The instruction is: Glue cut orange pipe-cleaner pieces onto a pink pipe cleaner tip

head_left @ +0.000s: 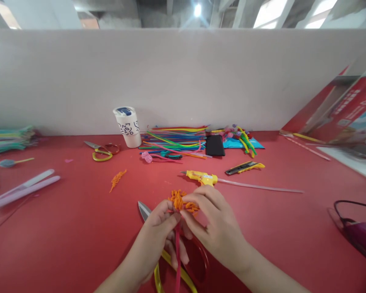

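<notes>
Between my two hands is a bushy orange cluster (179,198) of short curly pieces, at the top of a pink pipe cleaner stem (177,260) that hangs down. My left hand (158,234) pinches the stem just under the cluster, its lower fingers curled behind. From the right, my right hand (215,224) closes thumb and fingers on the orange pieces. Beneath both hands lies a large pair of scissors (144,209), blade pointing up-left, with yellow and red handles partly covered. A separate orange curly piece (118,180) lies to the left.
A yellow glue gun (201,177) with a long glue stick (259,186) lies ahead, near a box cutter (245,167). Farther back are a white cup (128,128), pipe cleaners (177,140), a phone (215,145) and smaller scissors (102,152). A purple corded tool (361,238) sits right.
</notes>
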Motion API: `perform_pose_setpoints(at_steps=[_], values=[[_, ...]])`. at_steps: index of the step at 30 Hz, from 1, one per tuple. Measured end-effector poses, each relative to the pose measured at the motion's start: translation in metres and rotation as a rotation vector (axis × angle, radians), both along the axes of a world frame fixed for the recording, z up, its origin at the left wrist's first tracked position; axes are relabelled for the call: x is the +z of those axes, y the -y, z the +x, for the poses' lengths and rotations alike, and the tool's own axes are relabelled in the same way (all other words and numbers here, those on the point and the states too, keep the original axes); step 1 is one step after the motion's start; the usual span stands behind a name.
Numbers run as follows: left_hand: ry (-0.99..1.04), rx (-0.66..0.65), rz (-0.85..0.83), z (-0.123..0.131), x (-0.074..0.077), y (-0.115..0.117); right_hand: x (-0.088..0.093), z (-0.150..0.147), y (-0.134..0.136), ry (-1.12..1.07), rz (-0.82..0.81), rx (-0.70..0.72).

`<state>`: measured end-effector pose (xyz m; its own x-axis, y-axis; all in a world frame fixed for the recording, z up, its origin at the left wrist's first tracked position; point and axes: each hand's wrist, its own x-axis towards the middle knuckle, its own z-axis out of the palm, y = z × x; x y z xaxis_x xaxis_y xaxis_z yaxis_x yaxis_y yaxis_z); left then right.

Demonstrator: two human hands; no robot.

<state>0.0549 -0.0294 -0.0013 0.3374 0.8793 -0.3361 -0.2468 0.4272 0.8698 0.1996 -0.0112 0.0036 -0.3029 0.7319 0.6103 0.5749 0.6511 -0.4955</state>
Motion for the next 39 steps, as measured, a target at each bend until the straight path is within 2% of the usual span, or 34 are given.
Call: perform_pose_setpoints(at_steps=[19, 27, 39], values=[[0.031, 0.000, 0.014, 0.0009, 0.0005, 0.0020, -0.0013, -0.0049, 0.0001, 0.139, 0.211, -0.024], [0.011, 0.019, 0.052, 0.0001, 0.0016, 0.0019, -0.0029, -0.0045, 0.0022, 0.076, 0.241, -0.057], [-0.083, 0.027, 0.124, 0.0033, 0.0004, 0.0027, -0.0023, -0.0040, 0.0018, 0.082, 0.261, -0.032]])
